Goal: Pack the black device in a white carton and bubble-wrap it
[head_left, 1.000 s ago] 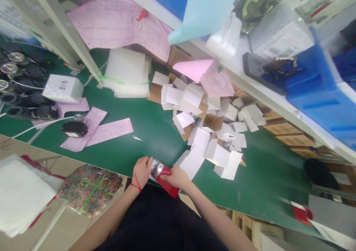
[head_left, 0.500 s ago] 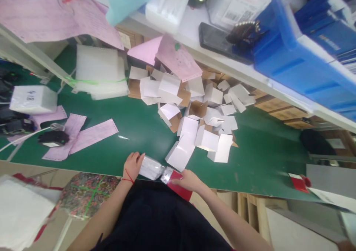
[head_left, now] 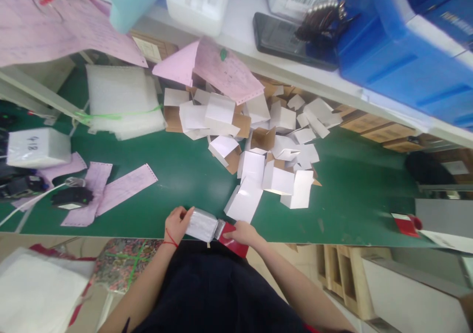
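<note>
Near the front edge of the green table lies a small package (head_left: 201,224) in shiny, clear-silvery wrapping. My left hand (head_left: 178,223) is closed on its left end, thumb and fingers at the corner, with a red string around the wrist. My right hand (head_left: 242,233) grips what looks like a red tape dispenser (head_left: 233,240). Its grey front edge meets the right end of the package. My fingers partly cover the dispenser. Just beyond it lies an open white carton (head_left: 244,200).
Several white cartons (head_left: 278,178) are heaped mid-table (head_left: 192,170). Pink slips (head_left: 127,189) and a black device (head_left: 72,197) lie left, below stacked white foam sheets (head_left: 120,96). A shelf (head_left: 236,52) with a phone (head_left: 275,37) and blue bin (head_left: 399,67) overhangs the back. Another red tool (head_left: 405,224) sits right.
The red tape dispenser has come up against the right end of the package and tilts less. My right hand has moved slightly left and up with it. The camera view has shifted a little.
</note>
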{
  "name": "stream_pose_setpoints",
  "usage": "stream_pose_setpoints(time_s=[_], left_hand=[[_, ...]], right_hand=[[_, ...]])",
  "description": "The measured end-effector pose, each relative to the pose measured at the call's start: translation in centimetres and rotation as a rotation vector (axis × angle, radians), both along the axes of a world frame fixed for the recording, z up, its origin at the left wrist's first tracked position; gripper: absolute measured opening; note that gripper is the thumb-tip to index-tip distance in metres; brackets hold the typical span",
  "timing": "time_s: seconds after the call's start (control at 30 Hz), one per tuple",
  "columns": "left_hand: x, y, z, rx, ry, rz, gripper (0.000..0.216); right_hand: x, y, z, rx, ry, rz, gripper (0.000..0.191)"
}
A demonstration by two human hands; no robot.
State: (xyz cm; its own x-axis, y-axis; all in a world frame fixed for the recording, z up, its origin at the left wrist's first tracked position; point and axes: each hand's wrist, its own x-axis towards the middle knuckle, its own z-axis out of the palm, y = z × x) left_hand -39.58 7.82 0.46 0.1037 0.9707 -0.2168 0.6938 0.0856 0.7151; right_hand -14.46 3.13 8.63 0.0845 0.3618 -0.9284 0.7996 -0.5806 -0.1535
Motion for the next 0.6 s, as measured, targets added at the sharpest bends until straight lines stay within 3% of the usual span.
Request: stream_pose_setpoints(time_s=[0.1,0.23,0.37,0.43,0.5,0.6], left_hand=[[-1.3,0.8,-0.5,-0.096,-0.041,0.053,0.051],[-4.1,2.6,-2.5,-0.307,-0.001,0.136,0.053],[-6.9,4.2,-3.4,-0.449,0.179,-0.002,0.053],[-8.0,4.3,-2.3,-0.303,0.202,-0.045,0.047],[-8.9,4.1,-0.4,-0.076,0.085,-0.044,0.037],[-9.9,3.4,2.9,0.019,-0.182,-0.264,0.052]], right_hand=[[-0.7,0.5,0.6,0.045,0.034,0.008,0.041],[-3.8,2.6,1.8,0.104,0.09,0.062,0.043],[-8.2,6.1,3.3,0.094,0.094,0.143,0.053],[-9.8,7.4,4.0,0.063,0.097,0.159,0.054],[-10.7,8.1,4.3,0.039,0.105,0.16,0.053],[-11.1,8.4,4.4,0.023,0.112,0.145,0.05]])
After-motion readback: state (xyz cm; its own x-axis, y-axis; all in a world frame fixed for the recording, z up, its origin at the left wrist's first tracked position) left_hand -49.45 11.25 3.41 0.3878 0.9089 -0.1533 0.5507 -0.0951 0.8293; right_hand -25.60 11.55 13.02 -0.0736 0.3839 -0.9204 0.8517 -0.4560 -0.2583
